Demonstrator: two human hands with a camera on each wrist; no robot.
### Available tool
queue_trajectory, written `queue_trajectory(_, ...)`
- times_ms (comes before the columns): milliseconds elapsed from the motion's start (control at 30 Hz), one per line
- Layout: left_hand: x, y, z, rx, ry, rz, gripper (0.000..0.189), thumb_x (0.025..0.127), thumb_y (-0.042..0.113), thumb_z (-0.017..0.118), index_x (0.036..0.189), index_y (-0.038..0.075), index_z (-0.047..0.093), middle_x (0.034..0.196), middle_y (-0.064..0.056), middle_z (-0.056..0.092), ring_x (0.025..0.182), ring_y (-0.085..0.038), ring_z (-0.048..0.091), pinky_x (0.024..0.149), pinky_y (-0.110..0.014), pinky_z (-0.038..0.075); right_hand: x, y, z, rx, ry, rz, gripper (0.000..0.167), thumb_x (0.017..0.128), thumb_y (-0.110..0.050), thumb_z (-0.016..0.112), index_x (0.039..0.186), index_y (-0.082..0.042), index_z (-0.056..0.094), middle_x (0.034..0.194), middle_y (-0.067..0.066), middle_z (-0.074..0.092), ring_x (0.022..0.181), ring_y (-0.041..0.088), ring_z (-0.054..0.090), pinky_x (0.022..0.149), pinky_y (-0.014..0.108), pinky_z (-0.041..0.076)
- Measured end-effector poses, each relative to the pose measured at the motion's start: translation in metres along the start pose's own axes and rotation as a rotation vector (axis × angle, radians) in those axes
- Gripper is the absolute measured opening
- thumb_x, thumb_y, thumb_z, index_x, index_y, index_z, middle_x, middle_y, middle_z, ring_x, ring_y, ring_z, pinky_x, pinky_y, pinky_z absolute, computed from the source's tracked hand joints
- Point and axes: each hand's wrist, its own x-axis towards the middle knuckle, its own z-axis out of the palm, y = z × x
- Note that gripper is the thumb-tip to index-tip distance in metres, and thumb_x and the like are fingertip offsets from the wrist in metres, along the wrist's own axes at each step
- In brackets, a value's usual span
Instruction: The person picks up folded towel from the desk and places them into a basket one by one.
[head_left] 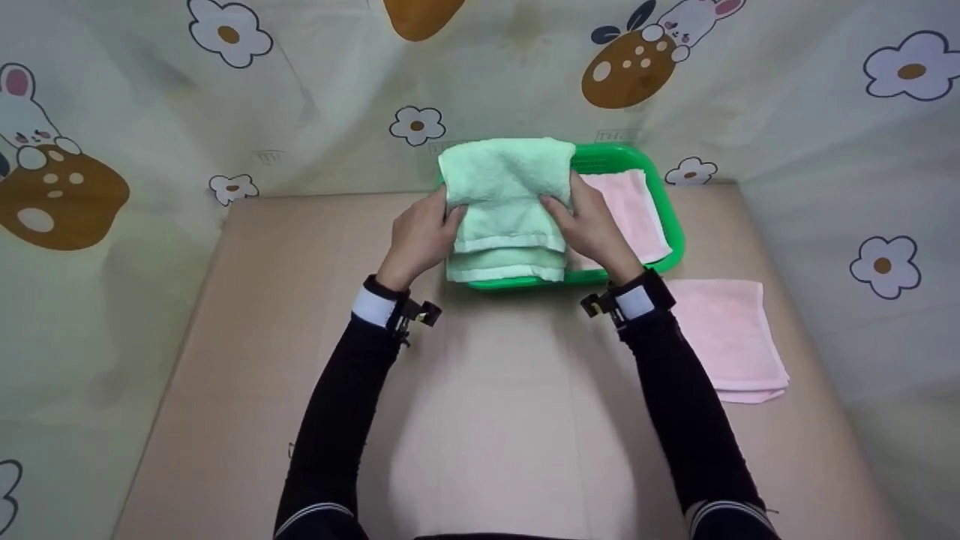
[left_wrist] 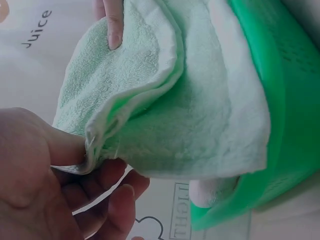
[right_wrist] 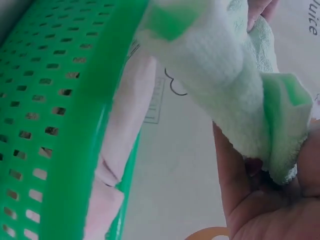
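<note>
A folded light-green towel (head_left: 510,202) hangs between both hands over the left part of a green plastic basket (head_left: 671,217). My left hand (head_left: 421,234) pinches its left edge, thumb on top and fingers beneath, as the left wrist view shows on the towel (left_wrist: 200,115). On the opposite edge, my right hand (head_left: 600,225) grips the towel between thumb and fingers. In the right wrist view the towel's layers (right_wrist: 235,85) droop beside the perforated basket wall (right_wrist: 55,100). Folded pink cloth (head_left: 626,210) lies in the basket's right part; the towel hides the left part.
A folded pink towel (head_left: 727,337) lies on the tan table (head_left: 480,427), right of the basket and partly behind the right forearm. A printed curtain (head_left: 322,112) with flowers and rabbits rises behind the table and along its sides. Small cameras are strapped to both wrists.
</note>
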Motion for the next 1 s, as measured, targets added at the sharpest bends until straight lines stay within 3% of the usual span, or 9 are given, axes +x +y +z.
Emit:
queue_trajectory(133,0.013,0.001,0.008,-0.025,-0.012,-0.005,0.03,0.11,0.028,0.049,0.128,0.005,0.057,0.114,-0.02,0.069,0.106,-0.035,0.067,0.087,-0.054,0.051,0.004,0.008,-0.004,-0.012,-0.012,0.023,0.05,0.109,-0.026,0.054,0.154,-0.008,0.041,0.15,0.014,0.056,0.139,0.026,0.053,0.115,0.046,0.042)
queue_trajectory(267,0.022,0.01,0.021,-0.07,-0.04,0.006,0.035,0.111,0.027,0.048,0.135,0.003,0.055,0.12,-0.021,0.068,0.112,-0.034,0.065,0.095,-0.05,0.051,0.003,0.019,-0.016,-0.026,0.002,0.044,0.051,0.108,-0.026,0.055,0.153,-0.008,0.042,0.151,0.014,0.055,0.139,0.027,0.052,0.115,0.047,0.042)
queue_trajectory(600,0.037,0.065,0.066,0.089,-0.111,0.113,0.034,0.111,0.026,0.047,0.139,0.006,0.053,0.127,-0.013,0.068,0.116,-0.03,0.055,0.102,-0.042,0.042,-0.01,0.051,-0.068,-0.043,0.111,0.189,0.049,0.102,-0.02,0.066,0.146,-0.004,0.051,0.138,0.019,0.059,0.128,0.03,0.054,0.107,0.05,0.044)
queue_trajectory(733,0.045,0.082,0.087,0.104,-0.122,0.112,0.037,0.111,0.026,0.047,0.14,0.004,0.052,0.128,-0.015,0.069,0.117,-0.03,0.057,0.102,-0.041,0.044,-0.018,0.059,-0.089,-0.065,0.164,0.257,0.054,0.1,-0.018,0.068,0.149,-0.006,0.049,0.135,0.019,0.056,0.123,0.031,0.055,0.103,0.049,0.046)
queue_trajectory(900,0.054,0.089,0.114,0.095,-0.127,0.087,0.036,0.111,0.028,0.048,0.136,0.003,0.056,0.123,-0.016,0.069,0.117,-0.03,0.059,0.101,-0.039,0.047,-0.025,0.071,-0.098,-0.097,0.234,0.3,0.064,0.099,-0.014,0.068,0.158,-0.018,0.042,0.13,0.018,0.053,0.111,0.03,0.058,0.089,0.041,0.049)
queue_trajectory(1000,0.057,0.088,0.128,0.096,-0.114,0.072,0.034,0.11,0.029,0.05,0.129,0.003,0.059,0.118,-0.016,0.069,0.116,-0.03,0.061,0.1,-0.04,0.048,-0.027,0.085,-0.095,-0.109,0.255,0.307,0.07,0.098,-0.008,0.067,0.16,-0.021,0.038,0.132,0.018,0.053,0.109,0.03,0.057,0.088,0.04,0.05)
